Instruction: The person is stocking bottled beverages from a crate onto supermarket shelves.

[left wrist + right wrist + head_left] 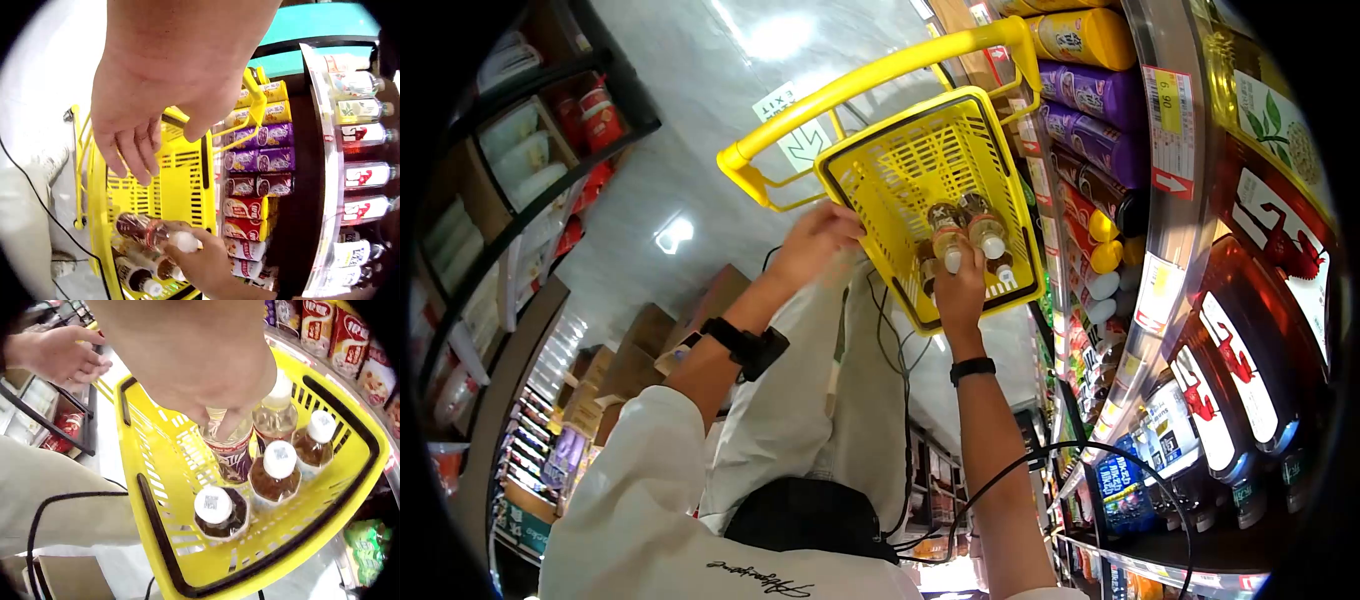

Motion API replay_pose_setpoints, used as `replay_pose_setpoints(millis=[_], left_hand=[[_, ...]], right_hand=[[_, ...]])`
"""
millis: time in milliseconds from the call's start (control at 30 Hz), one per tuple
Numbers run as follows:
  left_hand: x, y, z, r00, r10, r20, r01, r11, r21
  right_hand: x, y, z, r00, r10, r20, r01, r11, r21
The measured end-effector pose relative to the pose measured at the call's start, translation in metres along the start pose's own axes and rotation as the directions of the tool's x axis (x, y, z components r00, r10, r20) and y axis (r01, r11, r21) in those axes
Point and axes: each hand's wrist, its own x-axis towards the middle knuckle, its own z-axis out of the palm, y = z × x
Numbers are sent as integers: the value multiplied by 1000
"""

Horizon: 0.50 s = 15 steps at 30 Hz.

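Observation:
A yellow shopping basket (855, 250) on a trolley frame holds several drink bottles with white caps. Inside it, my right hand (962, 295) grips a clear-topped bottle with a dark printed label (232, 456) near its cap. Around that bottle stand a dark drink bottle (220, 515), an amber drink bottle (275, 472) and another brown one (315, 440) in the right wrist view. My left hand (815, 245) is beside the basket's left rim, fingers loosely extended and holding nothing. From the left wrist view, that left hand (140, 106) hangs over the basket, its fingers apart from the bottles.
The trolley's yellow handle (880, 75) arches beyond the basket. Close on the right, shelves carry purple cans (1090, 90), red drink bottles (1235, 350) and price tags (1168, 130). Shelves with packaged goods (530, 150) stand at left. A black cable (1040, 455) crosses my right arm.

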Motion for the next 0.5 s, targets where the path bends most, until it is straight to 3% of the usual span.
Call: replay_pose_setpoints(millis=[33, 133, 200, 300, 400, 500], left_hand=[[-1, 9, -9, 995, -36, -96, 36, 999, 3], [0, 25, -22, 982, -130, -136, 142, 986, 85], [0, 21, -18, 986, -128, -110, 141, 983, 117], [1, 21, -4, 985, -131, -113, 150, 972, 183], [4, 22, 2, 982, -168, -86, 179, 973, 146], [4, 15, 5, 992, -101, -82, 108, 990, 94]], right_hand=[[1, 7, 3, 999, 34, 0, -34, 999, -31], [0, 13, 4, 993, 115, 24, -112, 990, -91], [0, 8, 5, 976, 188, 107, -166, 968, -186], [-3, 3, 9, 969, 229, 93, -202, 950, -239], [-8, 4, 9, 962, 248, 110, -215, 944, -250], [-9, 2, 4, 952, 282, 118, -261, 951, -166]])
